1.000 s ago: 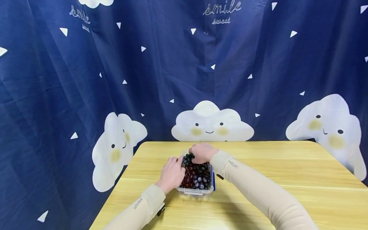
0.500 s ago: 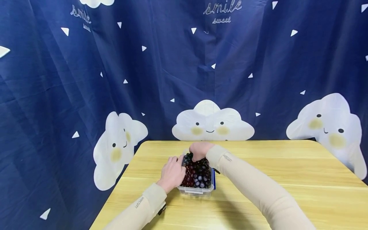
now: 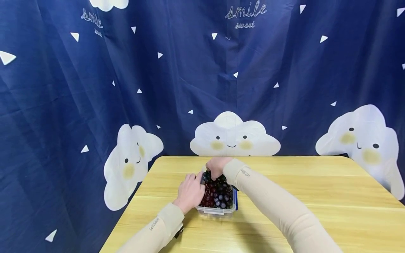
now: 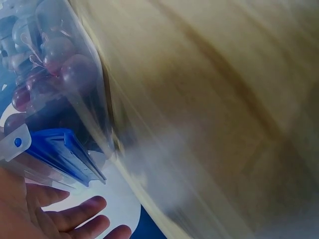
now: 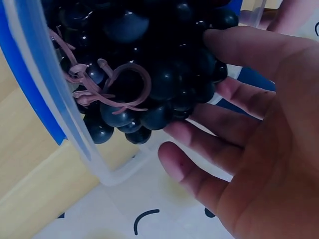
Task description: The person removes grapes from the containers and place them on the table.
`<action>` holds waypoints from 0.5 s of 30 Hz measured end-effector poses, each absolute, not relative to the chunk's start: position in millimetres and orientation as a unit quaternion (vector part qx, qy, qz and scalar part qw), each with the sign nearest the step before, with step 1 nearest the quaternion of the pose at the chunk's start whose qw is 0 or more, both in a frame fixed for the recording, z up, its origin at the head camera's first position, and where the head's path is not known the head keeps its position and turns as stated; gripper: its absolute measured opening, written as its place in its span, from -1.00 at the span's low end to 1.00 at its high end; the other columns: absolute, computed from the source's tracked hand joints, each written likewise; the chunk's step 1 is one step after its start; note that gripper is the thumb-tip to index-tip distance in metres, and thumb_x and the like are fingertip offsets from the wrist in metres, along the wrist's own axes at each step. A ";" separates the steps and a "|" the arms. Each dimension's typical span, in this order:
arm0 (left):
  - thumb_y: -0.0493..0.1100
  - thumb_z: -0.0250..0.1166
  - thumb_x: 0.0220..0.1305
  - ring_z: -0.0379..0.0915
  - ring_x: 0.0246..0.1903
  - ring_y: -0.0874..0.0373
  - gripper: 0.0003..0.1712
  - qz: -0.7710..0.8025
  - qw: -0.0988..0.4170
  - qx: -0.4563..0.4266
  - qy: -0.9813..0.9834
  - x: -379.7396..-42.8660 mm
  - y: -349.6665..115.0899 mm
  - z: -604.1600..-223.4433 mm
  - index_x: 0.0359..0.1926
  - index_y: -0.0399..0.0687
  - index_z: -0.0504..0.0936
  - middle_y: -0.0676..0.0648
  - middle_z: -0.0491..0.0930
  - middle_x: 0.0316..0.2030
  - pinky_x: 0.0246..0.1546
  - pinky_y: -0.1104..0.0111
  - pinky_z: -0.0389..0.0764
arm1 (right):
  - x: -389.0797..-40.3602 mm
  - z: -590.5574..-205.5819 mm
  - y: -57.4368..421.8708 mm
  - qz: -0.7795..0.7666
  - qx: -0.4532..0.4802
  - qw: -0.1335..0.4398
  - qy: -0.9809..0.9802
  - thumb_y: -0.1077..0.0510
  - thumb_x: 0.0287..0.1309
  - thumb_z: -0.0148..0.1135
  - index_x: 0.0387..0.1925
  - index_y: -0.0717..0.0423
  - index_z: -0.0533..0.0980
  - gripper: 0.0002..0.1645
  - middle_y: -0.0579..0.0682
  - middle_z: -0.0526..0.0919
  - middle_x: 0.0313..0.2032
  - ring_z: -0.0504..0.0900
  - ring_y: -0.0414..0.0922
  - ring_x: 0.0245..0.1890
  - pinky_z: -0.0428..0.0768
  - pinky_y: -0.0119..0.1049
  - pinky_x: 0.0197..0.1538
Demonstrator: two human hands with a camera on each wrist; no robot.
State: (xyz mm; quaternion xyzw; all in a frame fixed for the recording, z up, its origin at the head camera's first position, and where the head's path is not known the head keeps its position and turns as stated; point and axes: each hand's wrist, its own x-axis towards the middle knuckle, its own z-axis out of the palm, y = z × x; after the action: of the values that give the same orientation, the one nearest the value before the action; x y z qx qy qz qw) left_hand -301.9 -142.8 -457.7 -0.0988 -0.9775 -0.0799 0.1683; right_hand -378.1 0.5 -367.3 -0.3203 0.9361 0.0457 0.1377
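Note:
A clear plastic food container (image 3: 215, 211) full of grapes stands on the table. Red grapes (image 3: 207, 199) fill its near left part and bluish-purple grapes (image 3: 220, 202) its near right. At the far end, my right hand (image 3: 217, 167) holds a bunch of black grapes (image 5: 167, 82), thumb on one side and fingers on the other. The bunch sits at the container's rim, its brown stem showing in the right wrist view. My left hand (image 3: 191, 192) rests along the container's left side. Its fingers (image 4: 79, 214) lie loosely extended beside a blue side clip (image 4: 65, 154).
The light wooden table (image 3: 294, 189) extends well to the right of the container. Another blue clip (image 3: 236, 200) hangs down the container's right side. Behind the table hangs a dark blue curtain (image 3: 177, 77) printed with white clouds and triangles.
My right hand has shifted slightly left and lower into the far end of the container, with the black grapes. The left hand stays at the container's side.

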 end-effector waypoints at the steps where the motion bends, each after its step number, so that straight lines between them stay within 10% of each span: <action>1: -0.06 -0.01 0.25 0.34 -0.03 -0.02 -0.42 -0.079 0.168 -0.099 -0.978 -302.3 -142.9 -458.1 0.32 0.05 0.28 -0.13 0.47 -0.09 -0.31 0.11 0.47 | -378.3 -368.1 0.7 0.046 -0.319 0.140 0.936 0.08 0.00 0.30 0.07 -0.05 0.47 -0.48 -0.17 0.56 -0.03 0.54 -0.21 -0.16 0.53 -0.32 -0.12; 15: -0.04 -0.02 0.25 0.35 -0.03 -0.01 -0.42 -0.086 0.169 -0.097 -0.977 -302.7 -143.2 -459.1 0.31 0.05 0.29 -0.13 0.48 -0.08 -0.28 0.10 0.47 | -383.4 -375.0 -0.6 0.061 -0.344 0.098 0.932 0.19 -0.08 0.32 -0.07 -0.08 0.50 -0.56 -0.19 0.58 -0.18 0.53 -0.23 -0.24 0.51 -0.35 -0.14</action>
State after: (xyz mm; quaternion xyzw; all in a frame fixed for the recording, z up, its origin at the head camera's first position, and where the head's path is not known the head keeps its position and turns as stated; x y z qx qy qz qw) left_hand -302.7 -143.2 -459.1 -0.0968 -0.9771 -0.0860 0.1686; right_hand -383.4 -0.6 -375.0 -0.3436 0.9320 0.0609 0.0982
